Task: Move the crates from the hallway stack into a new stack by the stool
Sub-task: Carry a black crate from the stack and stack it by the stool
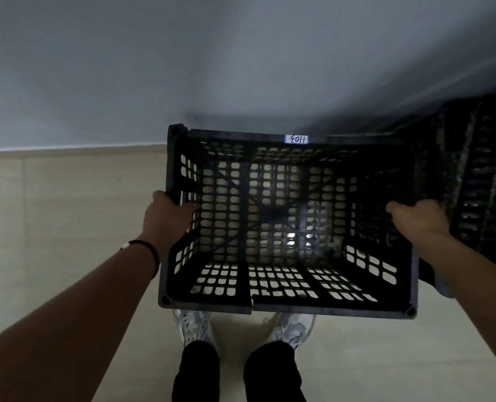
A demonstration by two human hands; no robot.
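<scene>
A black perforated plastic crate (287, 304) hangs open side up in front of me, above the floor and my feet. A small white label (296, 139) is stuck on its far rim. My left hand (168, 216) grips the crate's left wall at the rim. My right hand (418, 219) grips the right wall at the rim. The crate holds nothing; the pale floor shows through its holes. At the right edge stands a stack of more black crates (482, 192), close beside the one I hold.
A grey wall (182, 68) runs close ahead, meeting the beige tiled floor (66, 198) at a pale skirting line. My two feet in light sneakers (194, 326) stand just under the crate's near edge. No stool is in view.
</scene>
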